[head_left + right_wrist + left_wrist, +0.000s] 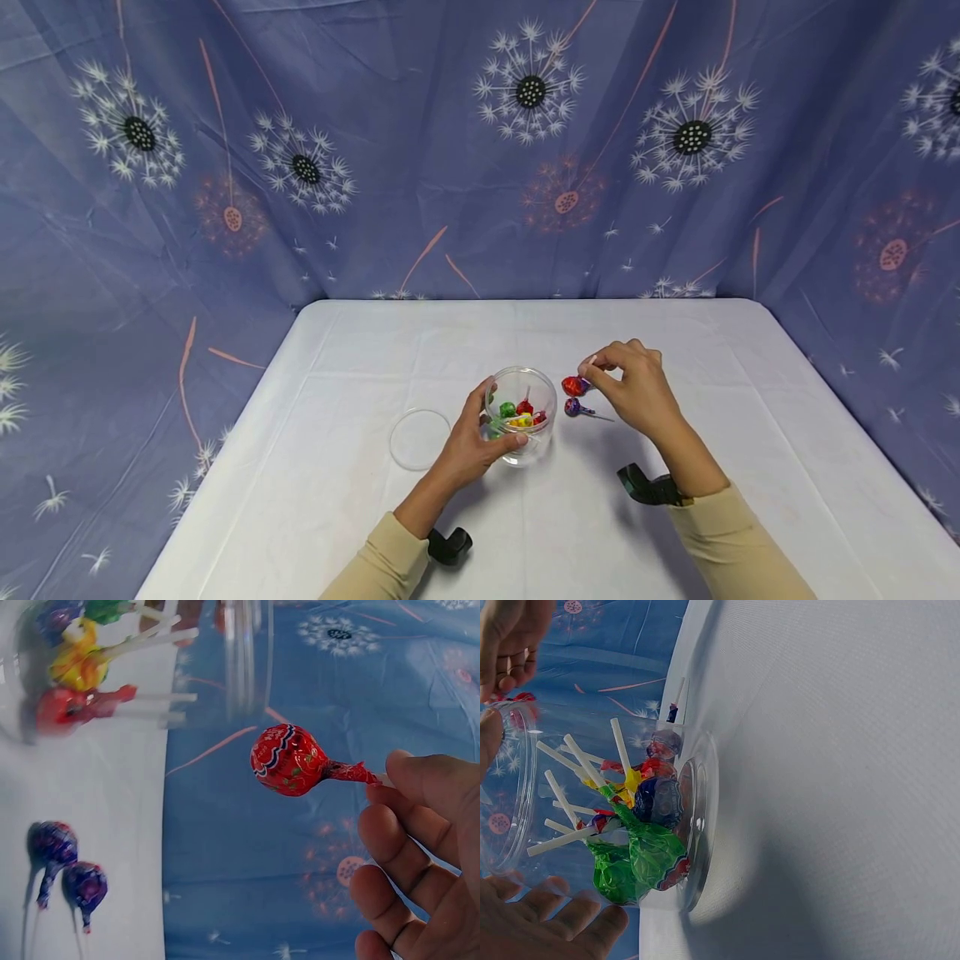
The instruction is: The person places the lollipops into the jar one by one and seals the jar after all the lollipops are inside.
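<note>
Jar (522,392): one, left hand (480,437) grips it.
Red lollipop (573,386): one, pinched by right hand (633,387).
Purple lollipops (64,870): two, on table (750,433).
Lid (418,439): one, left of jar.

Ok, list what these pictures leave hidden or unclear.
- Head view: the lollipops in the jar are too small to count.
- Left wrist view: the left hand is cut off by the bottom edge.
- Right wrist view: the red lollipop stick is hidden behind the right hand fingers; the jar is blurred.
</note>
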`<state>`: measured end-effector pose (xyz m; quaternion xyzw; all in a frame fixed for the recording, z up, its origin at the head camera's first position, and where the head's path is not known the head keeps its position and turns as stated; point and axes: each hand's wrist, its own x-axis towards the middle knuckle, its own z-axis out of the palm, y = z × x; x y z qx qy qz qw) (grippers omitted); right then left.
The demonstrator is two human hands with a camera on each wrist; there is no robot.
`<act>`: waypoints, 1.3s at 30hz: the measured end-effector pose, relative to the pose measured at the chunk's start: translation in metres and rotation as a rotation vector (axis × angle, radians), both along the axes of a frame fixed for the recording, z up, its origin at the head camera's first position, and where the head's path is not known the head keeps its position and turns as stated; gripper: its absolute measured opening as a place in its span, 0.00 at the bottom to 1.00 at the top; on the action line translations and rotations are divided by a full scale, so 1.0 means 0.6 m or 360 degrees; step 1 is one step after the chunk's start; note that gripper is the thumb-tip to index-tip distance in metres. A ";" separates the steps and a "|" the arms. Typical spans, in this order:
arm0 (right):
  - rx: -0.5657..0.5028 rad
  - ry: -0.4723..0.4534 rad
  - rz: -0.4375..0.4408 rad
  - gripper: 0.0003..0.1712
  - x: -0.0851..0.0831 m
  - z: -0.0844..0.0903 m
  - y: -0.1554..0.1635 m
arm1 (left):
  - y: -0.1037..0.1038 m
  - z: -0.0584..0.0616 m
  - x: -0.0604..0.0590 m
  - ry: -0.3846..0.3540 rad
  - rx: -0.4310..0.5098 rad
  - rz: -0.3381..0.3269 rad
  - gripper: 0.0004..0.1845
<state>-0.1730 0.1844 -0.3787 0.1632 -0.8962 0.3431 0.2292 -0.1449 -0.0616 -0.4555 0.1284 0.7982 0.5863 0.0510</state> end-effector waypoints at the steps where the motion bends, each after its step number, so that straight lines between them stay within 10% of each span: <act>1: -0.0002 0.0005 0.0000 0.03 0.000 0.003 -0.003 | 0.000 0.000 0.000 0.0007 0.0003 -0.0002 0.51; 16: -0.0018 -0.0008 0.0135 0.04 0.001 0.021 -0.057 | 0.000 0.002 0.001 -0.0007 0.0009 0.0007 0.51; 39: 0.0337 0.0092 0.0168 0.06 -0.016 -0.028 -0.109 | -0.004 -0.001 -0.001 0.0060 0.0072 -0.0049 0.50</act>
